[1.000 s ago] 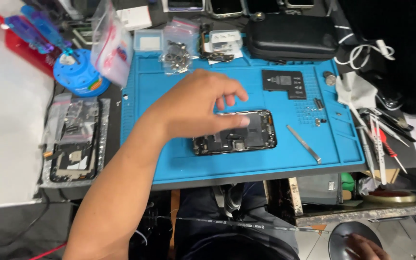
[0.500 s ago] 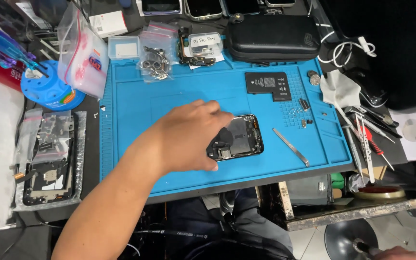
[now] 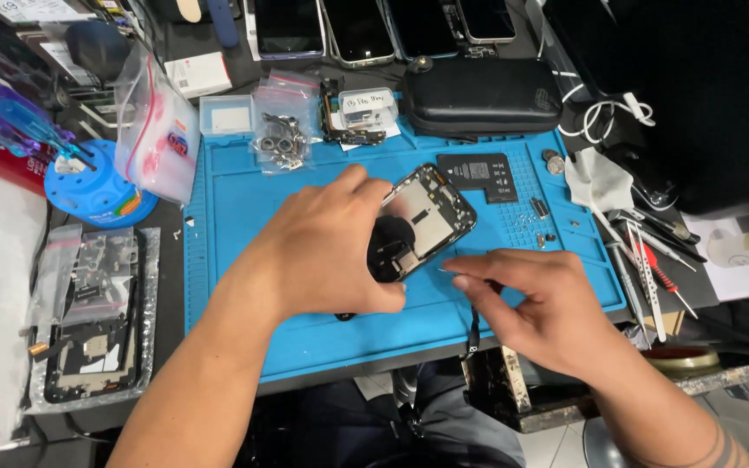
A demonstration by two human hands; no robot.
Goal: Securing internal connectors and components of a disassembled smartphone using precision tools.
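Note:
My left hand [image 3: 322, 251] grips an opened phone body [image 3: 431, 217], bare of its back cover, with the inner parts showing. It is lifted and tilted above the blue work mat [image 3: 236, 199]. My right hand [image 3: 539, 303] hovers at the mat's front right, just below the phone. Its fingers pinch thin metal tweezers [image 3: 446, 271], whose tip points left toward the phone's lower edge. Most of the tweezers is hidden in the hand.
A black zip pouch [image 3: 478, 95] and a row of phones [image 3: 357, 26] lie behind the mat. Small part bags [image 3: 275, 130] and a black flat part [image 3: 478, 173] rest on it. A blue screwdriver stand [image 3: 88, 186] and a bagged phone frame [image 3: 88, 347] sit left; hand tools [image 3: 652, 260] right.
The phone was lying flat on the mat under my left hand; now it is lifted and tilted. My right hand has come into view with the tweezers, which lay on the mat before.

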